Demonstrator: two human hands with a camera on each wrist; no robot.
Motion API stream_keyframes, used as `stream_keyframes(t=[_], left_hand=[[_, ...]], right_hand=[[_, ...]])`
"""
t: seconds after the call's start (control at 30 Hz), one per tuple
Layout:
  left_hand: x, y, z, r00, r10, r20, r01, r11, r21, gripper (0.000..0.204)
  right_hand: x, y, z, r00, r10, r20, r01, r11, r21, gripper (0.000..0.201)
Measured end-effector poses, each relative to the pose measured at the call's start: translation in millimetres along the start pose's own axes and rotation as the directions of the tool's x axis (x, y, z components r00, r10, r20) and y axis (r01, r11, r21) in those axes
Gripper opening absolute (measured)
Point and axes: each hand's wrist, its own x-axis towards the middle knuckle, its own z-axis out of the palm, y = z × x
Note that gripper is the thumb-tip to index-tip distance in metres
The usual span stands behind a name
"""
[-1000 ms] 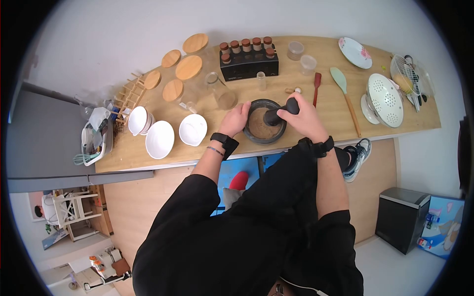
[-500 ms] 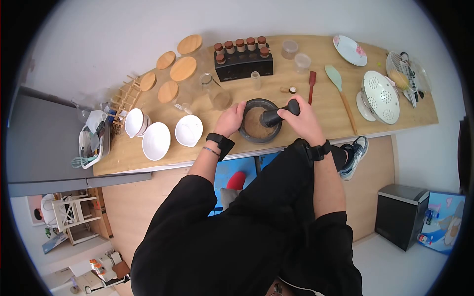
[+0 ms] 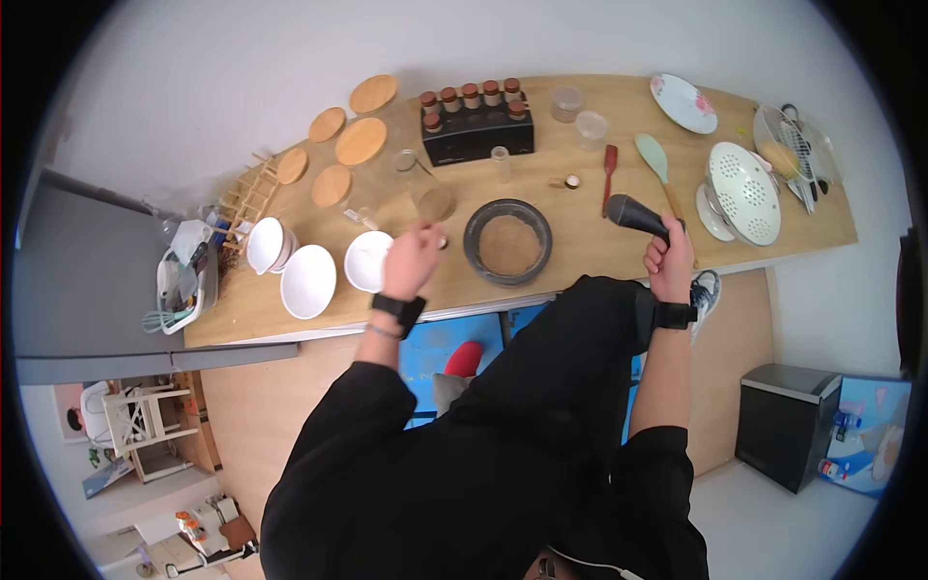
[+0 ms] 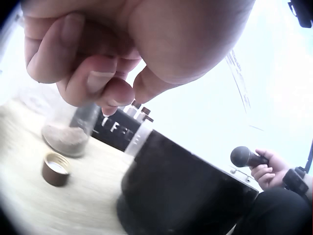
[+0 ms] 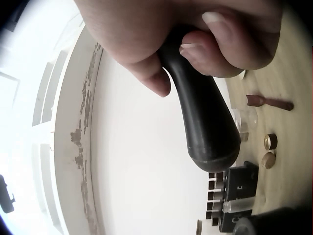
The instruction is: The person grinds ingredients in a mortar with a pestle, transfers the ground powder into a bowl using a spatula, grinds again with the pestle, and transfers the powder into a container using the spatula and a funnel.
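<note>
In the head view my right hand (image 3: pixel 671 263) grips the narrow end of a black pestle (image 3: pixel 634 214) to the right of the mortar. Its thick rounded head (image 5: pixel 215 154) points away from the hand in the right wrist view. The dark stone mortar (image 3: pixel 473 256) stands near the table's front edge, with light brown powder (image 3: pixel 509 245) inside. My left hand (image 3: pixel 412 261) is off the mortar, above the table beside a white bowl (image 3: pixel 364 263), its fingers loosely curled with nothing in them. Close to it lies a small brown cap (image 4: pixel 55 172), its opening upward.
Behind the mortar are a glass bottle with powder (image 3: pixel 432 201), a small clear vial (image 3: pixel 500 164) and a black rack of brown-capped jars (image 3: pixel 476 142). A red spatula (image 3: pixel 610 174), a green spatula (image 3: pixel 651 152) and a white colander (image 3: pixel 742 198) lie to the right. White bowls (image 3: pixel 308 281) stand left.
My right hand has lifted the pestle out of the mortar and carried it right. My left hand has let go of the mortar's rim and moved left, uncovering the brown cap.
</note>
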Motion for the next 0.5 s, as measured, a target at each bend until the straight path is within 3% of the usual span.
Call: stream_keyframes(t=[0.07,0.13,0.23,0.27,0.33,0.37,0.4,0.47,0.5], left_hand=[[-9,-21,-21,0.997,-0.044,-0.055,0.053,0.985,0.161,0.031],[-22,-39,-36,0.983,-0.08,-0.168,0.132,0.935,0.329,0.037],[-32,-58,-45,0.964,-0.211,-0.163,0.256,0.902,0.347,0.045],[-33,-56,-47,0.953,-0.256,-0.162,0.297,0.894,0.334,0.048],[-34,-63,-43,0.954,-0.274,-0.122,0.3,0.884,0.36,0.043],[-34,-68,-40,0.952,-0.295,-0.085,0.304,0.868,0.393,0.039],[-34,-75,-34,0.952,-0.293,-0.093,0.305,0.867,0.394,0.039],[-31,-84,-27,0.967,-0.24,-0.082,0.253,0.876,0.41,0.032],[-30,-84,-26,0.967,-0.242,-0.085,0.255,0.878,0.406,0.026]], right_hand=[[12,-4,-20,0.985,-0.051,-0.168,0.06,0.997,0.051,0.024],[31,3,-42,0.974,-0.077,-0.214,0.08,0.997,0.009,0.026],[61,17,-70,0.977,0.071,-0.2,-0.065,0.997,0.036,0.023],[68,20,-72,0.977,0.06,-0.203,-0.054,0.998,0.032,0.023],[79,31,-67,0.964,0.142,-0.224,-0.141,0.99,0.021,0.029],[92,38,-75,0.966,0.202,-0.16,-0.193,0.979,0.073,0.031],[89,35,-66,0.968,0.201,-0.153,-0.191,0.979,0.076,0.031],[86,34,-51,0.969,0.108,-0.224,-0.143,0.978,-0.15,0.031],[85,34,-49,0.97,0.112,-0.214,-0.144,0.979,-0.141,0.031]])
